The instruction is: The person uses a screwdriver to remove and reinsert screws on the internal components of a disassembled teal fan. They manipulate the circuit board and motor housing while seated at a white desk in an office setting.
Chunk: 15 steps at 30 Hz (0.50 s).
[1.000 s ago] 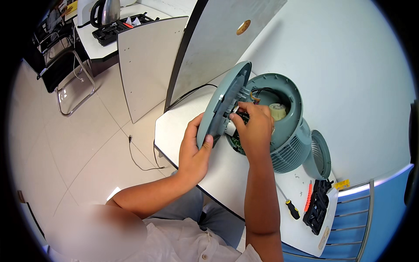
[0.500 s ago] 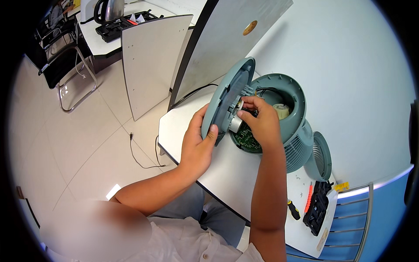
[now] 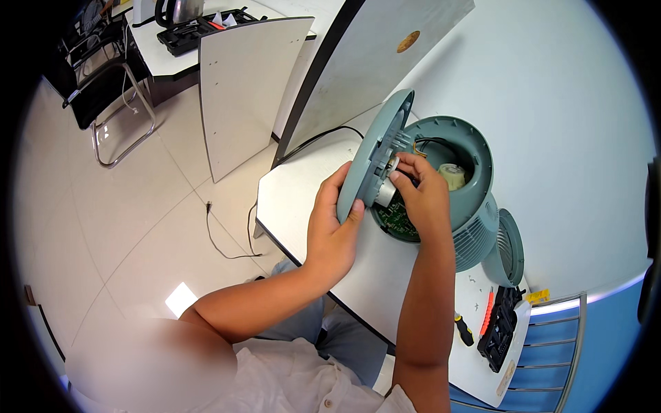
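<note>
In our white buttoned shirt (image 3: 296, 375) and blue-grey trousers (image 3: 351, 341), we work at a white angular table (image 3: 292, 199). Our left hand (image 3: 334, 234) clamps the rim of a round grey-green plastic cover (image 3: 361, 162), thumb on the inner edge, fingers behind the outer face, holding it tilted on edge above the tabletop. Our right hand (image 3: 425, 196) pinches a small whitish disc-shaped part (image 3: 393, 165) on the cover's inner side, thumb and fingertips closed on it, beside a silver metal cylinder (image 3: 385, 194). To our right lie a black-and-yellow-handled screwdriver (image 3: 463, 332), a red-handled tool (image 3: 487, 313) and a black plastic tool case (image 3: 502, 330). Just past our right hand we see an open grey-green plastic housing (image 3: 475, 165) with slatted sides, a green circuit board (image 3: 396, 218) at its near edge and a cream plastic piece (image 3: 452, 177) inside. Farther off stand a black chair with a bent chrome frame (image 3: 103, 100) and a shiny steel kettle (image 3: 186, 10).
</note>
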Each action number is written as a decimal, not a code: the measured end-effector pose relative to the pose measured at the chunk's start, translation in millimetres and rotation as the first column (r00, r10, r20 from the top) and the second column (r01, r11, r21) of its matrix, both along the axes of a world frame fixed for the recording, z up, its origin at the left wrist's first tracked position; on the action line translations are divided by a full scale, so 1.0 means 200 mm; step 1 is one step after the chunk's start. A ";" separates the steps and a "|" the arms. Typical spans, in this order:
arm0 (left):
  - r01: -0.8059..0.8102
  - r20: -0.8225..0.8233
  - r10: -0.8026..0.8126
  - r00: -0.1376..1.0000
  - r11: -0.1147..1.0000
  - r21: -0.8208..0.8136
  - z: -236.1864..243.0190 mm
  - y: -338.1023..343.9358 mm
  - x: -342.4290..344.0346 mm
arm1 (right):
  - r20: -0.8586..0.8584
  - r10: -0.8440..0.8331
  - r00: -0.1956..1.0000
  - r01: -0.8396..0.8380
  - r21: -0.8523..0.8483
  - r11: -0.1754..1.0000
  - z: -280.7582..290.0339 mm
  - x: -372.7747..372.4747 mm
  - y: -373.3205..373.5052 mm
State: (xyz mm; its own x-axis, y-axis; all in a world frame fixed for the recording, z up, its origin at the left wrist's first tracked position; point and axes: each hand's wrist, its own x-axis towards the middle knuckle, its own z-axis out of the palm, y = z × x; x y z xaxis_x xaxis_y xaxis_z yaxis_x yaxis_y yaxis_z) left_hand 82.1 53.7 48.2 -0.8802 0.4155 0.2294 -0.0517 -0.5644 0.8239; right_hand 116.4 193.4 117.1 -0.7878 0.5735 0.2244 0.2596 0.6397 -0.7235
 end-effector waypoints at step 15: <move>-0.007 0.016 0.007 1.000 1.000 0.025 -0.01 -0.02 0.03 | -0.089 0.090 0.992 -0.060 0.294 0.954 -0.04 0.03 -0.03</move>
